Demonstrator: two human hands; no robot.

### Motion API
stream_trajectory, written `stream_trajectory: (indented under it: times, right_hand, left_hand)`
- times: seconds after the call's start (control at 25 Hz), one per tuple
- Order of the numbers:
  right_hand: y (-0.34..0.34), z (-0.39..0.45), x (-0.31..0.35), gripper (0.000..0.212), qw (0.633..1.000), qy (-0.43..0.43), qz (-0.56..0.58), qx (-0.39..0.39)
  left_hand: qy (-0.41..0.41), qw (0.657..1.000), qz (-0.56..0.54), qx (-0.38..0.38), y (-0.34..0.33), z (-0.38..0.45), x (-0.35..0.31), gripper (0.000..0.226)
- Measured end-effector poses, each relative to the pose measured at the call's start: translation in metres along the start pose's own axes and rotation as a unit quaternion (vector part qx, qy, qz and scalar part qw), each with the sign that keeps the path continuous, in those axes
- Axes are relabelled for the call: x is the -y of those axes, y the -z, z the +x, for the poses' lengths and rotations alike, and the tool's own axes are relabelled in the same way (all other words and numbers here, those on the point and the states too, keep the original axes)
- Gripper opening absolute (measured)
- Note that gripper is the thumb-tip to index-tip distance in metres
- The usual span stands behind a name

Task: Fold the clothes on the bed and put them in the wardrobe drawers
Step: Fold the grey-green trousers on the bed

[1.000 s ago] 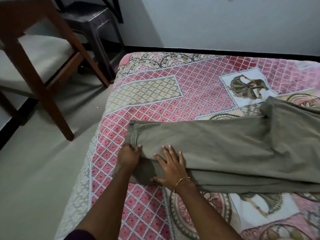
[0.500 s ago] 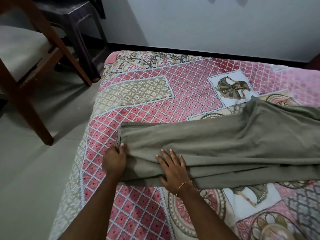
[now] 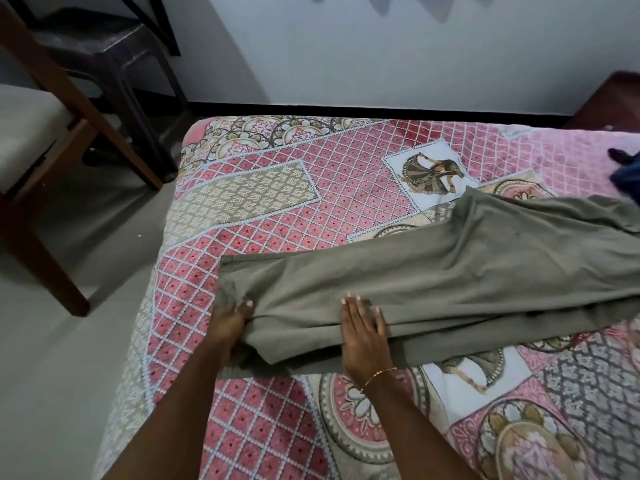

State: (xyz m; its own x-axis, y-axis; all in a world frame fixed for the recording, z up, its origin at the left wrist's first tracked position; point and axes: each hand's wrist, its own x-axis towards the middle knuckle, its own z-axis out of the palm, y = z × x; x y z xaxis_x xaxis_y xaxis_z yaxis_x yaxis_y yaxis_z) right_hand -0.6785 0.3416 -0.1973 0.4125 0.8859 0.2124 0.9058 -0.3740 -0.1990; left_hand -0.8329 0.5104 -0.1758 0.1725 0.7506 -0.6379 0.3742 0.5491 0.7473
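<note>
An olive-green garment (image 3: 433,271) is seen laid lengthwise across a bed (image 3: 277,209) covered in a pink patterned patchwork spread, its near end lying close to the bed's left edge and its far end running off toward the right of the frame. The left hand (image 3: 230,315) is placed at the garment's near corner, fingers curled into the cloth, which is bunched around them. The right hand (image 3: 363,329) is pressed flat on the fabric just beside it, fingers straight and together; a thin gold bracelet (image 3: 377,374) is worn at the wrist. A dark blue item (image 3: 627,178) is partly visible at the right edge of the bed. A wooden chair (image 3: 52,133) with a pale cushion and a dark plastic stool (image 3: 114,39) are seen on the grey floor to the left, against a white wall.
</note>
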Motion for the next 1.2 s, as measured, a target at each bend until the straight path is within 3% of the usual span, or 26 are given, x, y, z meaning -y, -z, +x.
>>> stream_trajectory:
  times: [0.12, 0.2, 0.36, 0.44, 0.52, 0.64, 0.76, 0.84, 1.0, 1.08, 1.2]
  right_hand:
    - [0.017, -0.006, 0.026, 0.058, 0.996, -0.012, 0.039, -0.080]
    - [0.011, -0.016, 0.041, 0.059, 0.998, -0.008, 0.044, -0.047]
    - [-0.012, -0.035, 0.044, 0.060, 0.991, 0.026, 0.017, 0.129]
    - [-0.014, -0.037, 0.030, 0.060, 0.991, 0.050, 0.044, 0.119]
    - [-0.005, -0.033, 0.013, 0.056, 0.994, 0.028, 0.070, 0.073]
    - [0.005, -0.024, -0.033, 0.047, 0.998, -0.049, 0.038, 0.029]
    - [0.013, -0.021, -0.094, 0.041, 0.995, -0.096, -0.006, -0.023]
    - [0.023, -0.017, -0.141, 0.038, 0.985, -0.166, -0.025, -0.028]
    - [0.049, -0.019, -0.248, 0.036, 0.940, -0.341, -0.008, -0.011]
    - [0.060, -0.029, -0.312, 0.041, 0.913, -0.407, 0.031, -0.030]
    - [0.084, -0.031, -0.395, 0.041, 0.827, -0.538, 0.112, -0.122]
  left_hand:
    - [-0.161, 0.973, 0.042, -0.157, 0.003, -0.009, -0.014, 0.030]
    - [-0.213, 0.932, 0.151, -0.252, 0.006, -0.011, -0.018, 0.031]
    - [-0.106, 0.903, 0.324, -0.261, 0.020, 0.000, 0.000, 0.057]
    - [-0.146, 0.860, 0.414, -0.261, 0.012, -0.007, 0.013, 0.067]
    - [-0.206, 0.823, 0.475, -0.234, -0.012, -0.015, 0.021, 0.063]
    - [-0.296, 0.806, 0.491, -0.148, -0.064, -0.024, 0.024, 0.053]
    - [-0.387, 0.749, 0.537, -0.035, -0.121, -0.036, 0.022, 0.042]
    - [-0.428, 0.712, 0.556, 0.027, -0.161, -0.045, 0.022, 0.048]
    - [-0.454, 0.692, 0.555, 0.087, -0.247, -0.064, 0.012, 0.071]
    - [-0.466, 0.675, 0.563, 0.099, -0.304, -0.073, 0.002, 0.071]
    - [-0.488, 0.630, 0.587, 0.142, -0.393, -0.085, -0.014, 0.060]
